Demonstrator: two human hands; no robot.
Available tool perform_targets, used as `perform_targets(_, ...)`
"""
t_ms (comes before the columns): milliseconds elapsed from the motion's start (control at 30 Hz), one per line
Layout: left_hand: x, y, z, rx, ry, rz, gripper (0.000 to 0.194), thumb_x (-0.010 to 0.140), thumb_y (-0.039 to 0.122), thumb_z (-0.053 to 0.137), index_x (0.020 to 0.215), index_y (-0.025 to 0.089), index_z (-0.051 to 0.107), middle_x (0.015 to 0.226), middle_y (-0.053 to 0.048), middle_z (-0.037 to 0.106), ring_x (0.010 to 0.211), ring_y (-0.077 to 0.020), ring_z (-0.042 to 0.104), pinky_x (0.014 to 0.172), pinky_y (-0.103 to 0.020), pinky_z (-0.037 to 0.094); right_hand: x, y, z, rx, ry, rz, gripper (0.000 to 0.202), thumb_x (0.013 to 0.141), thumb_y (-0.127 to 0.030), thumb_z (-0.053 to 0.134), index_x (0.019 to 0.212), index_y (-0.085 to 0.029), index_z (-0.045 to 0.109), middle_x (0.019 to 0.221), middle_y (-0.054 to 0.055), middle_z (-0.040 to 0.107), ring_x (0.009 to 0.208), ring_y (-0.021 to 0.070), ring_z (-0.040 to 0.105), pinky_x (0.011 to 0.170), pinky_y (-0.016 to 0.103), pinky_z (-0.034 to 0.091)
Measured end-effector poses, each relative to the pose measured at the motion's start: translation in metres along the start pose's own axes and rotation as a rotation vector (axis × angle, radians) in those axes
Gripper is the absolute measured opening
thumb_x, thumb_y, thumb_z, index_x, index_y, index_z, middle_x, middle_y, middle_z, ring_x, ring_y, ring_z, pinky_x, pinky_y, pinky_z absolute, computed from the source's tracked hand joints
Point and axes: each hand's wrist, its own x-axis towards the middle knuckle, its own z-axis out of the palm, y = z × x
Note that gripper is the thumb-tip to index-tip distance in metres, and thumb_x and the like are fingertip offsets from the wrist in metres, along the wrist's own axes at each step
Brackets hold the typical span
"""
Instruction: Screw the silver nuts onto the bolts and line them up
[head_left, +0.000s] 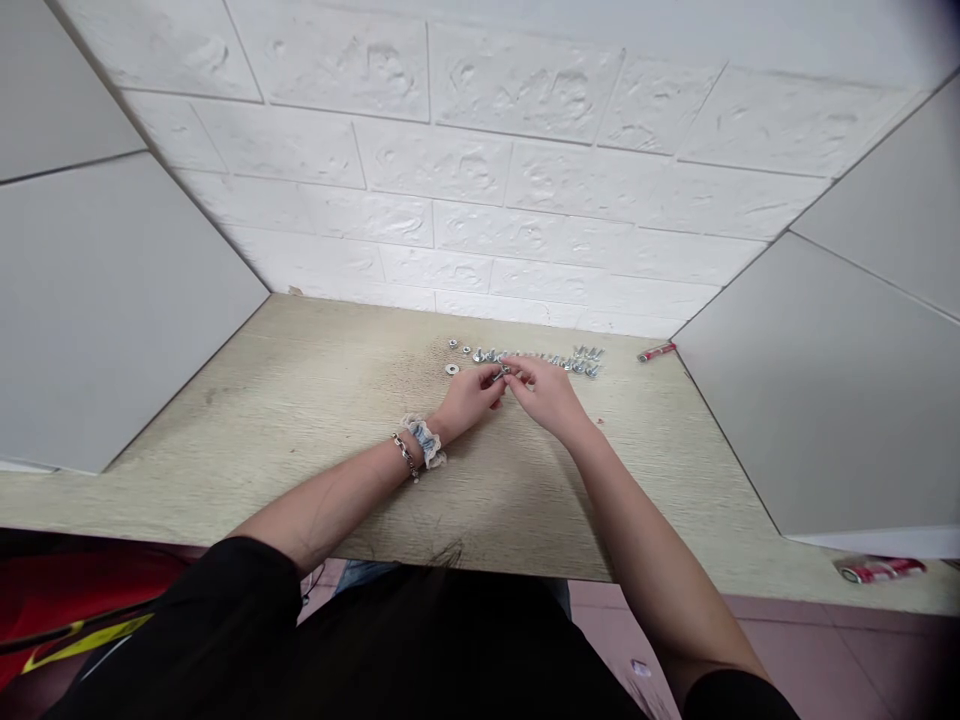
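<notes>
My left hand (469, 396) and my right hand (546, 392) meet over the wooden tabletop, fingertips pinched together. Between them is a small silver bolt (501, 373), gripped by both; its details are partly covered by the fingers. Just beyond the hands runs a row of silver bolts (480, 356), several of them standing on their heads, and my right hand hides part of the row. More bolts (589, 353) stand at the row's right end. A flat washer (451, 370) lies left of the fingers, with two small nuts (453, 344) behind it.
A white brick-pattern wall (472, 215) closes off the back of the wooden table (300, 400). Grey panels stand at the left (127, 310) and right (817, 390). One red battery (657, 352) lies by the right panel, another red battery (883, 570) near the front edge.
</notes>
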Motion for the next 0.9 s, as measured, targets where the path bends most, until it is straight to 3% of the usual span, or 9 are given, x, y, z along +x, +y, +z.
perform_targets(133,0.002,-0.004,0.002,-0.011,-0.002,0.006,0.022,0.081,0.025,0.046,0.087,0.015,0.064,0.056,0.003,0.055,0.053,-0.0098,0.053,0.055,-0.021,0.040,0.000,0.001,0.001,-0.124,-0.050,-0.062,0.025,0.084,-0.014,0.046,0.099,-0.022,0.065,0.098,0.005,0.069,0.091,0.0188,0.061,0.082,0.033,0.046)
perform_targets(267,0.003,-0.009,0.006,-0.115,0.039,-0.006,0.020,0.078,0.021,0.050,0.094,0.014,0.060,0.058,0.004,0.055,0.052,-0.0092,0.053,0.054,-0.022,0.041,-0.002,-0.004,-0.001,-0.236,-0.071,-0.038,0.016,0.087,-0.023,0.046,0.096,-0.020,0.060,0.094,0.007,0.065,0.090,0.0205,0.059,0.077,0.033,0.044)
perform_targets(367,0.002,-0.011,0.009,-0.183,0.022,0.017,0.013,0.077,0.020,0.051,0.088,0.015,0.057,0.059,0.004,0.053,0.051,-0.0079,0.052,0.052,-0.021,0.040,-0.004,-0.009,0.000,-0.318,-0.062,-0.011,0.014,0.089,-0.027,0.043,0.090,-0.019,0.055,0.091,0.007,0.062,0.086,0.0204,0.056,0.072,0.031,0.041)
perform_targets(500,0.002,-0.010,0.010,-0.251,0.009,0.028,0.007,0.080,0.021,0.051,0.083,0.016,0.052,0.059,0.004,0.051,0.050,-0.0071,0.051,0.050,-0.019,0.039,-0.004,-0.010,0.001,-0.359,-0.044,0.019,0.018,0.091,-0.032,0.040,0.083,-0.020,0.051,0.090,0.006,0.058,0.080,0.0187,0.054,0.067,0.029,0.038)
perform_targets(667,0.002,-0.009,0.009,-0.288,0.007,0.007,0.014,0.084,0.029,0.052,0.084,0.016,0.051,0.058,0.004,0.051,0.049,-0.0060,0.051,0.050,-0.019,0.039,-0.004,-0.010,0.000,-0.347,-0.043,0.044,0.032,0.093,-0.038,0.035,0.070,-0.021,0.048,0.080,0.005,0.055,0.073,0.0180,0.052,0.065,0.030,0.037)
perform_targets(800,0.003,-0.008,0.008,-0.323,0.015,-0.034,0.016,0.082,0.031,0.055,0.086,0.016,0.051,0.057,0.005,0.051,0.048,-0.0059,0.050,0.049,-0.018,0.039,-0.004,-0.011,-0.001,-0.209,0.041,0.017,0.012,0.088,-0.026,0.044,0.087,-0.020,0.055,0.090,0.006,0.058,0.081,0.0186,0.055,0.070,0.030,0.042)
perform_targets(900,0.003,-0.009,0.007,-0.324,0.025,-0.032,0.013,0.081,0.026,0.055,0.088,0.016,0.051,0.057,0.005,0.052,0.048,-0.0062,0.051,0.050,-0.019,0.040,-0.004,-0.010,-0.001,-0.127,0.005,-0.052,0.022,0.085,-0.016,0.045,0.102,-0.019,0.057,0.101,0.007,0.060,0.090,0.0185,0.057,0.077,0.031,0.044)
